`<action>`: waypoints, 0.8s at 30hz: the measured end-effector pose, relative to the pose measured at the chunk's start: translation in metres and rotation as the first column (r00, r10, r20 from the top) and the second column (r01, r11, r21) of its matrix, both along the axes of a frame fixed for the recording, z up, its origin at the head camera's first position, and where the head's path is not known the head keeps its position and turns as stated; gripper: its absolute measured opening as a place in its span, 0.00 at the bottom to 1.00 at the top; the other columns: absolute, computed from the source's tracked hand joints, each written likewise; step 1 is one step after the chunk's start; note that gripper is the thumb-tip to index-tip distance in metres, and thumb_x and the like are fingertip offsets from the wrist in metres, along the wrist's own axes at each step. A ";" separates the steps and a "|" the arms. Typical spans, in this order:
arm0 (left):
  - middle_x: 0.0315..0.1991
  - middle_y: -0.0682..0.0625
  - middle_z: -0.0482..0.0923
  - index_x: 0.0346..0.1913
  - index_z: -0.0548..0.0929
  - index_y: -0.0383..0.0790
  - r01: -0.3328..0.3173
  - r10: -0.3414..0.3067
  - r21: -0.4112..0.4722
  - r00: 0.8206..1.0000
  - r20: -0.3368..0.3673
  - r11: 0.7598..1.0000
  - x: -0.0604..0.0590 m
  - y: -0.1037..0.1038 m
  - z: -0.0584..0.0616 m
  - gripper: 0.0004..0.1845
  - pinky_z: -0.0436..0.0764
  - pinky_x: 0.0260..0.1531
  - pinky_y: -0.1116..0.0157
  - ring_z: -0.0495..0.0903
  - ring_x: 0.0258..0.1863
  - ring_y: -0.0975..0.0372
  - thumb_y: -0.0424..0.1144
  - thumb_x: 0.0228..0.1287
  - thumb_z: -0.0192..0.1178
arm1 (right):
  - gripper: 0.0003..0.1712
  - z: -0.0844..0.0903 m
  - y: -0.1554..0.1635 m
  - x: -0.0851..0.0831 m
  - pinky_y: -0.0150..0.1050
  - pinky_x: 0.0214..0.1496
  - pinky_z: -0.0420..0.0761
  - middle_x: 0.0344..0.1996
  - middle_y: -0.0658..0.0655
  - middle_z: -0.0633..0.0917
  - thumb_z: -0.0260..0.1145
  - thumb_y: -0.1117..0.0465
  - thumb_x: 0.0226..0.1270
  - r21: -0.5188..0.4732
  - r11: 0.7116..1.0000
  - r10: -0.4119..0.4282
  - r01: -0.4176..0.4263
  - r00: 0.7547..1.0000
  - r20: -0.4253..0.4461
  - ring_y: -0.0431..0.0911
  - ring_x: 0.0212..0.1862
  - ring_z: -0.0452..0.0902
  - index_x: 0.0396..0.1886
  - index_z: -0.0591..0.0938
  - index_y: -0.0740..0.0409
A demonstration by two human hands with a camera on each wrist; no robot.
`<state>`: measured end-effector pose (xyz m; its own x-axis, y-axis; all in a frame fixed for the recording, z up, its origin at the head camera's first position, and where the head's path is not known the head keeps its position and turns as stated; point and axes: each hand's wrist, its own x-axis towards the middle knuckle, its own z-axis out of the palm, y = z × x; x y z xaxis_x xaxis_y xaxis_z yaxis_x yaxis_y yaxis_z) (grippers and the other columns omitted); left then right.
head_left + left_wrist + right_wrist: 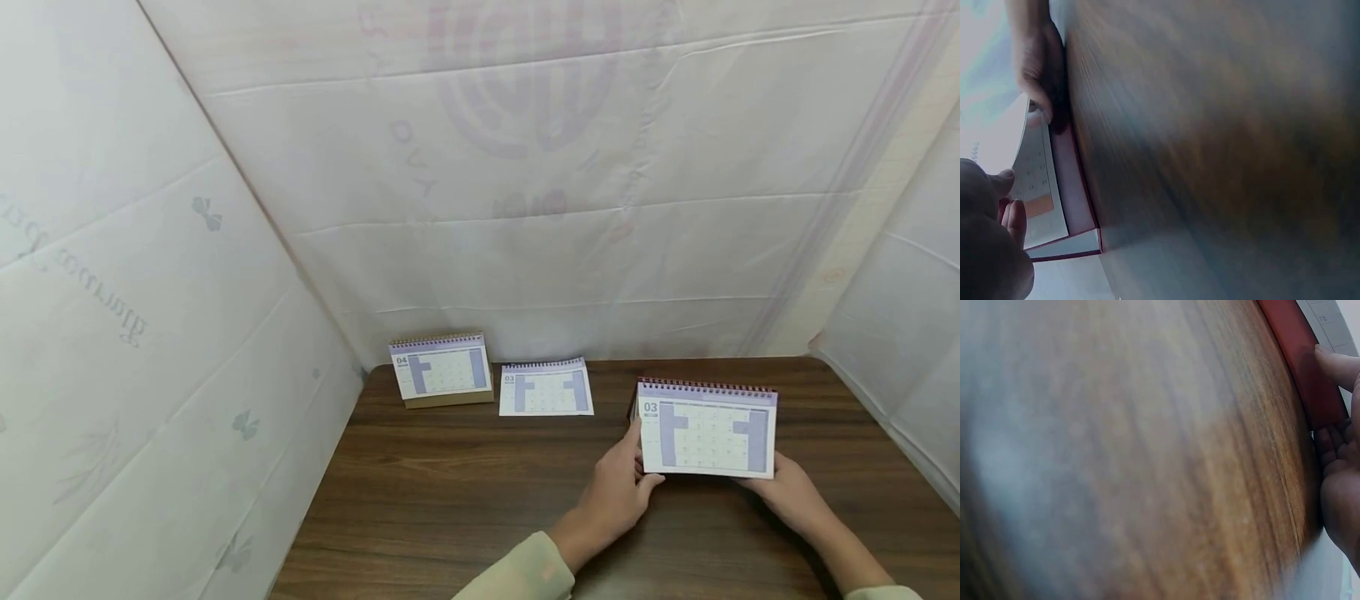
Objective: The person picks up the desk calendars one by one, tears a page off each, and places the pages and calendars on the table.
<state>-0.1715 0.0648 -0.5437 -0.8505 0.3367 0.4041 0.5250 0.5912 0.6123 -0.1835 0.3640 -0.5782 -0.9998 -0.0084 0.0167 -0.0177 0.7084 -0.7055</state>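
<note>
A pale printed sheet (525,250) hangs behind the dark wood-grain worktop (420,500). Right of centre in the head view, a calendar (708,437) marked 03 has its long axis nearly left to right, spiral binding (708,387) uppermost, page facing the person. The left hand (615,487) grips its left end; the right hand (791,492) clasps its red base (1307,369) at the right.

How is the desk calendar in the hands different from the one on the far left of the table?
The held desk calendar reads 03; the far-left desk calendar reads 04.
The held desk calendar has a red base; the far-left desk calendar has a tan one.
The left hand and right hand grip the held desk calendar; the far-left desk calendar stands untouched.
Both are spiral-bound, white and purple in front.
</note>
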 end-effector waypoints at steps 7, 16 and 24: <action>0.39 0.58 0.81 0.83 0.59 0.33 -0.013 0.004 -0.133 0.998 -0.065 0.991 -0.004 -0.005 0.000 0.45 0.68 0.36 0.86 0.70 0.35 0.77 0.47 0.74 0.70 | 0.38 -0.001 -0.001 0.000 0.55 0.55 0.80 0.67 0.84 0.75 0.69 0.49 0.76 0.006 1.000 -0.007 0.007 1.000 -0.012 0.81 0.68 0.71 0.68 0.74 0.78; 0.57 0.50 0.87 0.83 0.59 0.32 -0.035 0.007 -0.215 0.992 -0.129 0.976 -0.005 -0.006 -0.002 0.45 0.82 0.53 0.75 0.83 0.54 0.69 0.48 0.75 0.68 | 0.39 -0.001 -0.002 0.001 0.67 0.61 0.77 0.69 0.85 0.73 0.67 0.49 0.77 -0.017 1.000 -0.006 0.006 1.000 0.006 0.82 0.70 0.68 0.70 0.72 0.78; 0.49 0.53 0.87 0.82 0.62 0.31 -0.025 -0.010 -0.201 0.985 -0.171 0.979 -0.008 -0.007 -0.004 0.43 0.78 0.48 0.80 0.77 0.43 0.73 0.51 0.75 0.67 | 0.39 -0.001 -0.002 0.001 0.74 0.62 0.74 0.68 0.86 0.72 0.67 0.50 0.77 -0.021 1.000 -0.001 0.001 1.000 0.002 0.83 0.70 0.67 0.70 0.71 0.79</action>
<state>-0.1790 0.0576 -0.5479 -0.7777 0.4201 0.4676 0.6063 0.6977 0.3816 -0.1825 0.3623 -0.5792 -0.9999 -0.0070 0.0152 -0.0158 0.6934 -0.7203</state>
